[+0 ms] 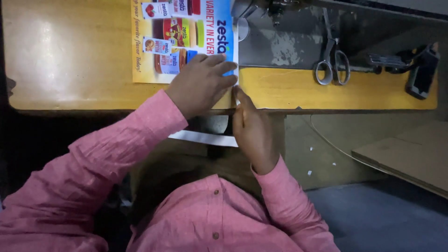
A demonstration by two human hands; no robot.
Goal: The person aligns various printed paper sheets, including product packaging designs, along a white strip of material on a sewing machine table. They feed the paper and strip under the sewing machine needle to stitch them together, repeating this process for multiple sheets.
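A glossy printed sheet (pixel 177 28) with yellow and blue areas and pictures of jars lies on the wooden table (pixel 70 56). My left hand (pixel 200 84) presses flat on the sheet's near right corner, fingers spread. My right hand (pixel 252 128) is at the table's front edge, its fingertips pinching the sheet's edge where the paper bends over the table. A white strip of the sheet (pixel 203 138) hangs below the table edge between my two hands. Both arms wear pink sleeves.
Metal scissors (pixel 332 63) lie on the grey sewing machine bed (pixel 289 42) at the back right. A dark device (pixel 422 72) sits at the far right of the table. A cardboard board (pixel 410 156) lies on the floor to the right.
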